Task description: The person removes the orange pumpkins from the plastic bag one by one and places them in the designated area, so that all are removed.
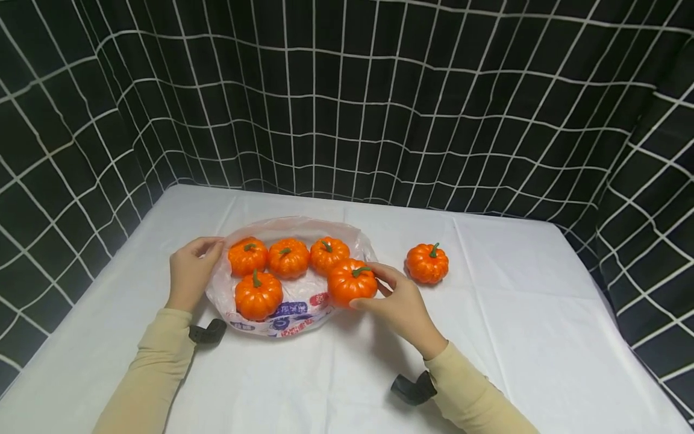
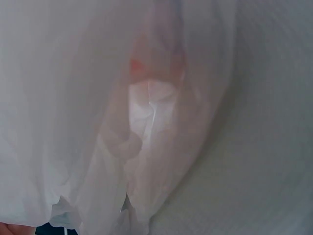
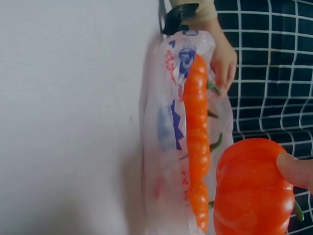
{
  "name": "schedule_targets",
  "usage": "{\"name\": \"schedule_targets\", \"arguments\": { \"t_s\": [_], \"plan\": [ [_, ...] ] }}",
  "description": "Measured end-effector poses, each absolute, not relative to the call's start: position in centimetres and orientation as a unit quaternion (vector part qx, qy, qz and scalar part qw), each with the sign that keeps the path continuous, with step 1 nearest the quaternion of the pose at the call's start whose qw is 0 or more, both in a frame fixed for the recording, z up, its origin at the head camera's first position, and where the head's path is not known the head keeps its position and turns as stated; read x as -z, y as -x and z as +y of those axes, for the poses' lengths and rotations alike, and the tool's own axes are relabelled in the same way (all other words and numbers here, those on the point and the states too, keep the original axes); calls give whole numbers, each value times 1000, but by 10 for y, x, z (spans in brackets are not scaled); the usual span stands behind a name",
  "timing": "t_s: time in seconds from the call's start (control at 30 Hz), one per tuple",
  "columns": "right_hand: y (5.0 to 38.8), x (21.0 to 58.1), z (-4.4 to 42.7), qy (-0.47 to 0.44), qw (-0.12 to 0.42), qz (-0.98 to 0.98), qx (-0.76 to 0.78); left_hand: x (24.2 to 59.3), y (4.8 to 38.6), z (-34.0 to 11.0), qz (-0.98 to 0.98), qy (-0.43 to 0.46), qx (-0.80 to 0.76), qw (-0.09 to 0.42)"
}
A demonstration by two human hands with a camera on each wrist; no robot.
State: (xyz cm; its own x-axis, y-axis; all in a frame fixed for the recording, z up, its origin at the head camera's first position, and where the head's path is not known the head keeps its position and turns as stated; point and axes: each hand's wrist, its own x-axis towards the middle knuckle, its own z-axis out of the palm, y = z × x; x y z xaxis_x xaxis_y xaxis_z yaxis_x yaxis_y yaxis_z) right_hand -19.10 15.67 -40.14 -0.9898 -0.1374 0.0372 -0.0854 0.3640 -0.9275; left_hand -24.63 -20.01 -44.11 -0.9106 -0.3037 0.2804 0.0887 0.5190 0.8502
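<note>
A thin white plastic bag [image 1: 218,289] with blue and red print lies spread open on the table. Several small orange pumpkins [image 1: 259,296] with green stems sit inside it. My left hand [image 1: 191,271] pinches the bag's left edge between thumb and fingers. In the left wrist view, the translucent plastic [image 2: 112,147] fills most of the picture and hides the pumpkins almost wholly. At the bag's right rim, my right hand [image 1: 398,306] grips another pumpkin [image 1: 347,288] from the side. That same pumpkin [image 3: 254,191] appears large in the right wrist view, with the thumb on it.
One more pumpkin [image 1: 427,265] stands on the white tablecloth [image 1: 520,325], right of the bag. Black curtains with a white grid [image 1: 352,102] rise behind the table and along both sides. A black device [image 1: 414,389] is strapped at each wrist.
</note>
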Motion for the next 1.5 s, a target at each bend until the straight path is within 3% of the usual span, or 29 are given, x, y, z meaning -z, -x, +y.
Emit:
{"name": "schedule_targets", "arguments": {
  "t_s": [1.5],
  "plan": [
    [169,397,237,-52,9,853,520,437,242,-199,-848,-68,487,197]
  ]
}}
